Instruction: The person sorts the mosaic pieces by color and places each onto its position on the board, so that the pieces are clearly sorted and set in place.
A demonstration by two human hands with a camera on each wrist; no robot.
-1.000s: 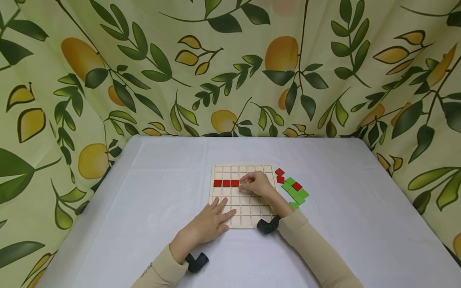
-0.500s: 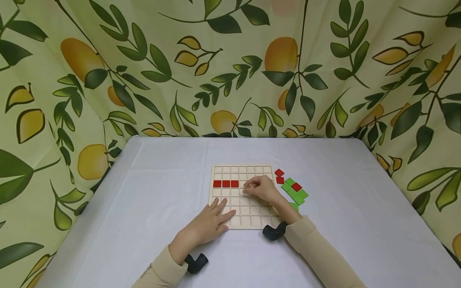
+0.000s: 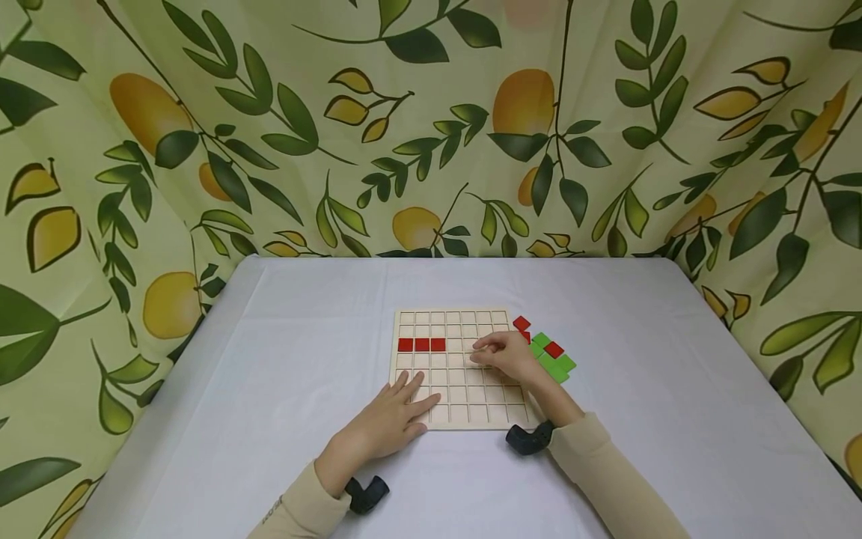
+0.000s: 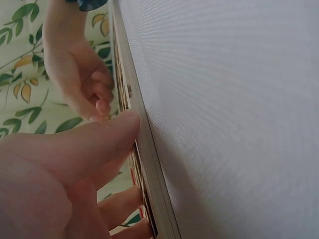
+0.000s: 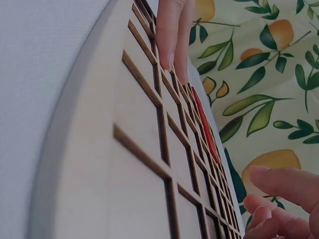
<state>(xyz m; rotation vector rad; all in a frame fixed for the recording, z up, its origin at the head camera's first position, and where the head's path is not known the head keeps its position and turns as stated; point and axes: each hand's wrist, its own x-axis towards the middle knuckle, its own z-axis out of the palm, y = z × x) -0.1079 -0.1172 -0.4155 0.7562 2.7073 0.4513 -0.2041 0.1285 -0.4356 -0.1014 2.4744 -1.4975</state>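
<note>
A pale wooden grid board lies on the table, with three red square tiles side by side in one row at its left. My left hand rests spread over the board's near left corner; in the left wrist view its thumb touches the board's edge. Above the board's right half hovers my right hand, its fingers loosely bent with no tile visible in them. The right wrist view shows these fingers parted and empty beside the grid, where the row shows as a thin red strip.
Right of the board lie several green tiles and a few red ones, one on top of the green; my right hand partly covers this group. A white cloth covers the table, and a patterned curtain hangs behind it.
My right hand has moved right and slightly toward me, away from the red row, and now covers part of the loose tiles. My left hand has stayed in place.
</note>
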